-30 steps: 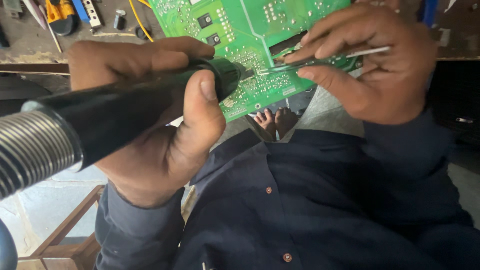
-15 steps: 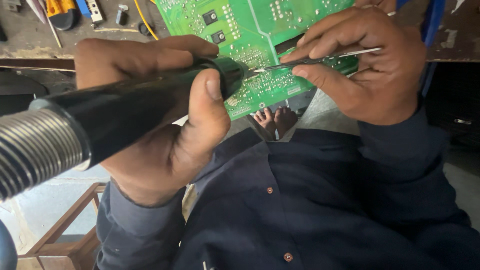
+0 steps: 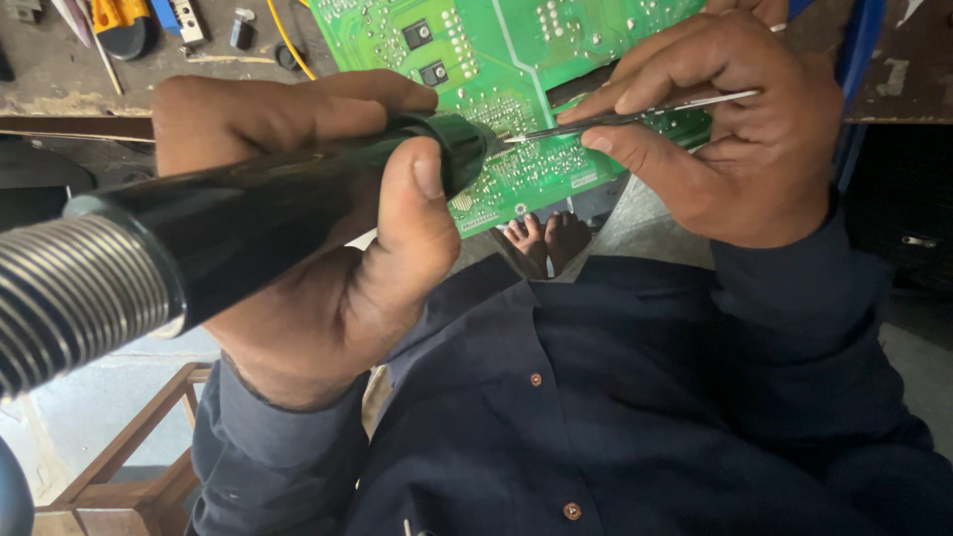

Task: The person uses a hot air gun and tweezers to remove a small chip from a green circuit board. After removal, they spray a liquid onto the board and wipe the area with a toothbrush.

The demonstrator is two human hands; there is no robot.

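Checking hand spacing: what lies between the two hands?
In the head view, green circuit board lies between left hand and right hand, tweezers crossing it.

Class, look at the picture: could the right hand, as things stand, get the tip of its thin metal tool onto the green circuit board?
Probably yes. The right hand holds the thin metal tool directly over the green circuit board, its tip beside the black tool's nozzle in the left hand; nothing lies between.

A worn dark workbench [image 3: 60,79] carries the green circuit board [image 3: 516,50], an orange-handled tool [image 3: 119,20] and small parts.
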